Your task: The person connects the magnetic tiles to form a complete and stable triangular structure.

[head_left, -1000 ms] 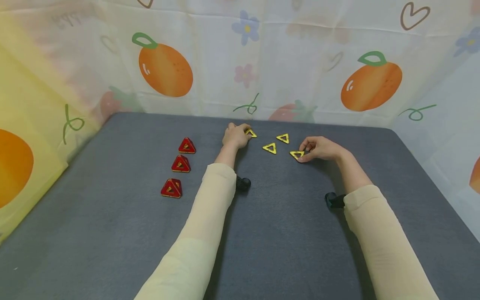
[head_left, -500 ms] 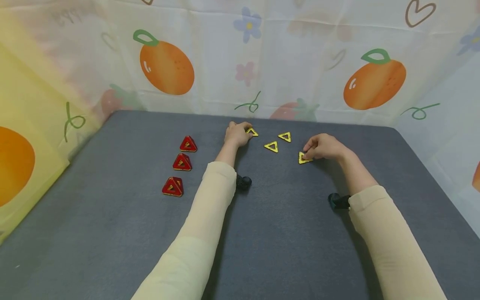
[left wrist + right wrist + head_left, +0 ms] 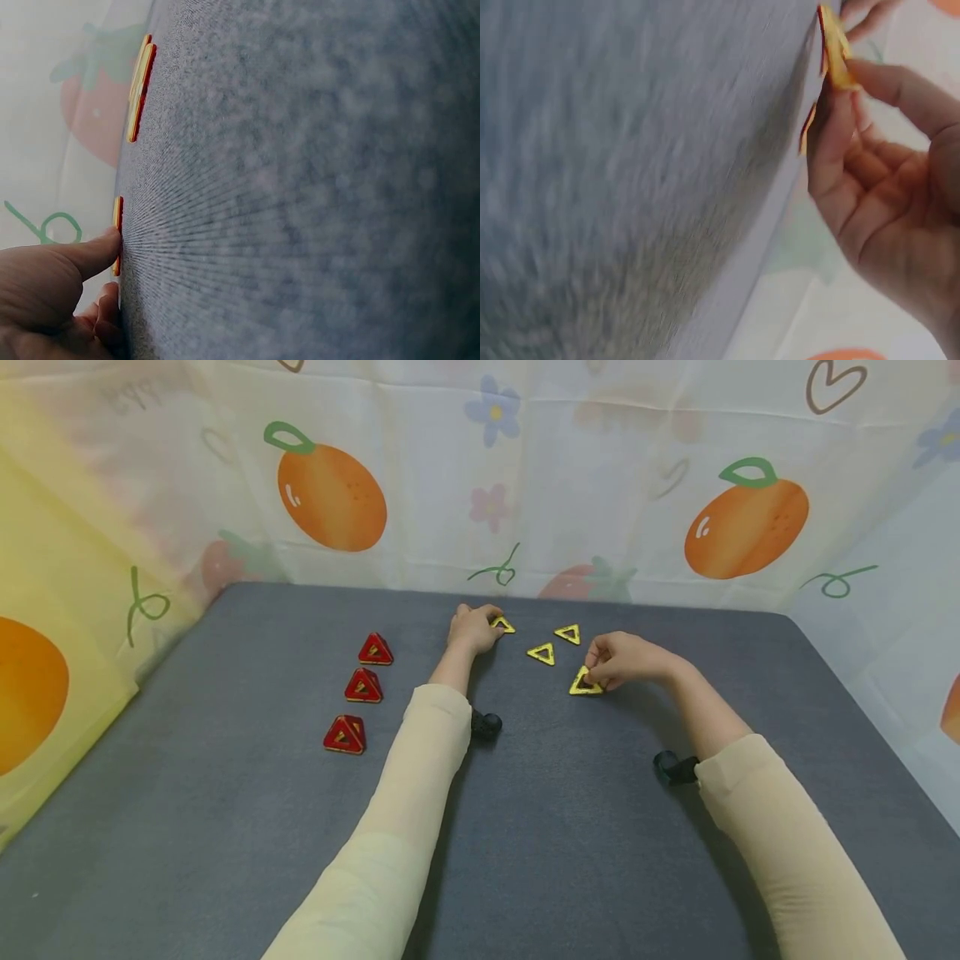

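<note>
My right hand (image 3: 622,658) pinches a yellow triangular tile (image 3: 585,685) with an open middle; in the right wrist view the thumb (image 3: 900,90) and fingers hold this tile (image 3: 835,52), seen tilted, with a red edge. At the back of the table my left hand (image 3: 474,628) holds another yellow triangular tile (image 3: 504,625) by its left part. In the left wrist view the thumb (image 3: 94,253) lies on that tile (image 3: 118,214), which is flat and edge-on. Between the hands lie two more such tiles, a nearer one (image 3: 542,654) and a farther one (image 3: 568,634).
On the left stand three red pyramids in a row: a back one (image 3: 375,650), a middle one (image 3: 363,686) and a front one (image 3: 346,735). The grey table (image 3: 555,843) ends at a printed fabric backdrop (image 3: 442,485) behind it.
My right hand shifted right, then came back left and slightly nearer with its tile, which has turned in the fingers. My left hand stays at its tile.
</note>
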`<state>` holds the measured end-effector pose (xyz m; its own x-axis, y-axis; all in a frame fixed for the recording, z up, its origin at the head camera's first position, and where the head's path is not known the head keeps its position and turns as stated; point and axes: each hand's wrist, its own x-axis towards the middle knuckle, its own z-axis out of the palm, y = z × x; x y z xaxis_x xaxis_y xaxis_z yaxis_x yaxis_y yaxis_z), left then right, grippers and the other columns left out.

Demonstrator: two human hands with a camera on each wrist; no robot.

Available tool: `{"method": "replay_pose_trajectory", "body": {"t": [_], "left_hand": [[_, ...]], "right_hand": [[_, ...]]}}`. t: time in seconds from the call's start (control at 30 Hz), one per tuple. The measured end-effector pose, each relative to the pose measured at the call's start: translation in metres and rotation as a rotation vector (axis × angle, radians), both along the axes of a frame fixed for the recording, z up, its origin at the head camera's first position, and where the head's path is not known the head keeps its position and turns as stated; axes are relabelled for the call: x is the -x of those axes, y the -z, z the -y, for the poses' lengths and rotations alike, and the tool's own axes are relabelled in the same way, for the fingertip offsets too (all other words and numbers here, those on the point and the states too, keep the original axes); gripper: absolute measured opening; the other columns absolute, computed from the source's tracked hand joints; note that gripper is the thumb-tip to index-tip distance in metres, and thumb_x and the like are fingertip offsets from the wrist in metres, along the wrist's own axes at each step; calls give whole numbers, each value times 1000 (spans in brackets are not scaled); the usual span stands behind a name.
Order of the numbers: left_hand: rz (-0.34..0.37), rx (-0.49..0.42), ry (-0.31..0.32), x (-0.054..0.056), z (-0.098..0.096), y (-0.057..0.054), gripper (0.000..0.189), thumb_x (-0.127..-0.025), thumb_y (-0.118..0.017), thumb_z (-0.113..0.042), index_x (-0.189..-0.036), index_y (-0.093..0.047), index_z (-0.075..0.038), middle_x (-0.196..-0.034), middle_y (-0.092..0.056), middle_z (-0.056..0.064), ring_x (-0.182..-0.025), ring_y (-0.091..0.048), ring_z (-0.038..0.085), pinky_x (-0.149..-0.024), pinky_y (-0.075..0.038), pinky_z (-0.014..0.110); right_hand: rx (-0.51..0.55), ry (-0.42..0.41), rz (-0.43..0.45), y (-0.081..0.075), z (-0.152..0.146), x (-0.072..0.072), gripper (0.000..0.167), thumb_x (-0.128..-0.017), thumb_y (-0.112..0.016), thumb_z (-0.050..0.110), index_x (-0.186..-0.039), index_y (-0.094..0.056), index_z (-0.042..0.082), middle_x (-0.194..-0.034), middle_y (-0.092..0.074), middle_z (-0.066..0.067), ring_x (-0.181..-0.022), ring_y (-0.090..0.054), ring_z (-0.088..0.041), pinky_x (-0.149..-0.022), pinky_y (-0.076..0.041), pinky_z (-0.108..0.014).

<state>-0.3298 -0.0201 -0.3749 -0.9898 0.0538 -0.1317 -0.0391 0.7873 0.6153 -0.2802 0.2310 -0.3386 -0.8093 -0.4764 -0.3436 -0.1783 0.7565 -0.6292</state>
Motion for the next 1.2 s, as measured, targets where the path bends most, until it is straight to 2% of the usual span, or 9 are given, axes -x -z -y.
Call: {"method": "replay_pose_trajectory", "body": {"t": [0.13, 0.23, 0.37, 0.63, 0.8, 1.2], "left_hand": [[2, 7, -2, 1, 0, 0, 42, -103, -53, -29, -145, -50, -24, -148, -35, 18, -128, -41, 33, -103, -42, 44], [-3, 6, 1, 1, 0, 1, 42, -103, -53, -29, -145, -51, -24, -148, -35, 18, -130, -41, 34, -104, -42, 44], [-9, 4, 5, 1, 0, 0, 42, -102, -53, -29, -144, -51, -23, -149, -36, 18, -131, -41, 34, -106, -42, 45], [-7, 1, 7, 1, 1, 1, 43, -102, -53, -29, -145, -50, -24, -148, -36, 18, -131, -41, 34, -105, -42, 44], [-16, -7, 9, 0, 2, 0, 43, -102, -54, -28, -144, -51, -23, -148, -36, 19, -131, -41, 35, -105, -42, 45], [-20, -13, 11, -1, 2, 1, 42, -102, -55, -28, -144, -52, -23, -148, -36, 19, -131, -41, 35, -105, -42, 46]], "right_hand": [[106, -86, 137, -1, 14, -7, 26, -96, -60, 13, -117, -51, -1, -83, -62, -5, -79, -61, -18, -80, -55, -35], [135, -157, 203, -1, 26, -14, 27, -96, -61, 13, -118, -51, 0, -78, -64, -3, -79, -63, -17, -80, -56, -36], [144, -241, 247, -2, 41, -26, 24, -95, -61, 9, -116, -53, 1, -76, -65, -2, -78, -65, -17, -78, -57, -36], [139, -326, 307, 3, 60, -40, 20, -92, -66, 6, -108, -55, 1, -69, -65, -2, -71, -65, -16, -74, -58, -33], [131, -334, 307, 6, 71, -44, 20, -91, -67, 5, -107, -56, 2, -71, -65, -1, -71, -66, -14, -74, -58, -32], [59, -294, 204, 9, 78, -44, 18, -88, -72, 9, -103, -63, 4, -80, -69, -3, -71, -67, -12, -72, -60, -31]]}}
